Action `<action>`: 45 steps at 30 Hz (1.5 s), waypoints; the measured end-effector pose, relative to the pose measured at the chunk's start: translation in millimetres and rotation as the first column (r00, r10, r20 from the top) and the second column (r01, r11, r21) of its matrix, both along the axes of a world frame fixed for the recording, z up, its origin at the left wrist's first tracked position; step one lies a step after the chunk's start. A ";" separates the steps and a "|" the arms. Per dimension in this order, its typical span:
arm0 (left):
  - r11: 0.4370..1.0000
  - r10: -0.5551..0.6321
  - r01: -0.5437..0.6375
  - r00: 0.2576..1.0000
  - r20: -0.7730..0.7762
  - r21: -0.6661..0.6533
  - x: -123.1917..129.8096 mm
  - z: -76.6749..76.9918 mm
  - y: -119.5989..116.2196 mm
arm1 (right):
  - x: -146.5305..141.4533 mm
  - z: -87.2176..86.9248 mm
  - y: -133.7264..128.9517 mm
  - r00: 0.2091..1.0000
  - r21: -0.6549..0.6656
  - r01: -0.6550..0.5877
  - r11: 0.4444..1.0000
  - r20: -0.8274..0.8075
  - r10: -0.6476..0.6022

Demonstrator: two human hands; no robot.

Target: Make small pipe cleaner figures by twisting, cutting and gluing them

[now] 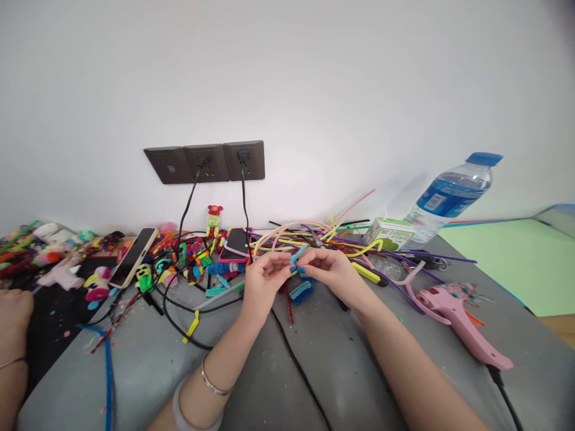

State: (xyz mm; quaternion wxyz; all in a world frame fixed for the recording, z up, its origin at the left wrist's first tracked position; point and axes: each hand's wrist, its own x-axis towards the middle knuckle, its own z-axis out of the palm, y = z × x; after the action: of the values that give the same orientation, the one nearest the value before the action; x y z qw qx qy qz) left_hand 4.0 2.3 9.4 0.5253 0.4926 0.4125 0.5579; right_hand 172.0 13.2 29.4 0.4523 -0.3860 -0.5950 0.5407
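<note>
Both hands meet at the centre of the head view, above the grey table point(314, 371). My left hand point(268, 279) is pinched on one side of a light blue fuzzy strip point(297, 254). My right hand point(327, 267) closes on the same small piece from the other side, its fingertips near the left ones. Part of the strip sticks up between the fingers; the rest is hidden. Below the hands lies a folded blue fuzzy bundle point(301, 293), beside a thin red stem point(289, 304).
Colourful stems point(309, 230) heap along the wall. A pink glue gun point(467, 326), water bottle point(453, 194) and small box point(389, 233) stand or lie right. Leftward are a phone point(133, 257), fuzzy figures point(144, 278), black cables point(299, 365) and another person's hand point(13, 320).
</note>
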 end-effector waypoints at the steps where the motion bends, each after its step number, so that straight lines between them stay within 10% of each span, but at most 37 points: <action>1: 1.000 0.006 -0.006 1.000 0.005 -0.007 0.3 0.3 0.0 | -0.2 -0.1 -0.2 1.000 -0.004 0.002 1.000 0.004 -0.002; 30: 0.988 0.152 -0.153 0.985 0.077 0.001 3.6 2.4 -1.1 | -10.2 -7.0 -3.0 0.970 0.226 0.242 0.944 -0.057 -0.235; 45: 0.998 0.023 -0.015 0.991 -0.130 0.066 -4.4 -6.2 4.4 | -4.0 -3.9 -4.1 0.943 0.428 0.102 0.898 0.247 -0.225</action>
State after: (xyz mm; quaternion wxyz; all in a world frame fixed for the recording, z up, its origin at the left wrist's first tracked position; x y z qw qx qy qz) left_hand -0.4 6.7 3.2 0.4754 0.5411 0.4324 0.5424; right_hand 168.0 9.1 25.5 0.4751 -0.4066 -0.7199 0.3011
